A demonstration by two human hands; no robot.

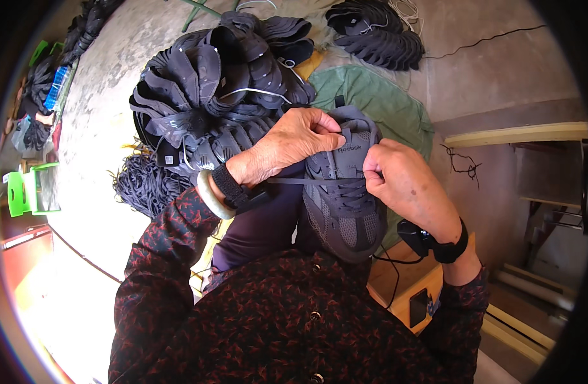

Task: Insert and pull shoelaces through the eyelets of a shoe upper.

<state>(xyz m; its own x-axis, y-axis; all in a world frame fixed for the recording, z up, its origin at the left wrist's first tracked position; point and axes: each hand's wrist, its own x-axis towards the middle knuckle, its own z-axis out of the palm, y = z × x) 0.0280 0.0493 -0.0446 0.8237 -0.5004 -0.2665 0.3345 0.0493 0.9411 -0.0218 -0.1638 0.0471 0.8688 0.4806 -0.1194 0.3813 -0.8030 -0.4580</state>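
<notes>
A dark grey shoe upper (346, 221) rests toe toward me over my lap, laces criss-crossed on its lower front. One flat grey lace (290, 182) stretches loose across it to the left. My left hand (294, 141) is closed in a pinch at the upper's top eyelet edge, beside the tongue (352, 136). At the upper's right edge, my right hand (399, 169) has thumb and fingers pressed together; what they grip is hidden.
Stacked dark uppers (204, 83) and a heap of dark laces (147, 182) lie at the left. More uppers (377, 38) sit beyond a green cloth (377, 93). A wooden stool (396, 288) with a phone (419, 307) stands right. A green plastic chair (17, 194) is far left.
</notes>
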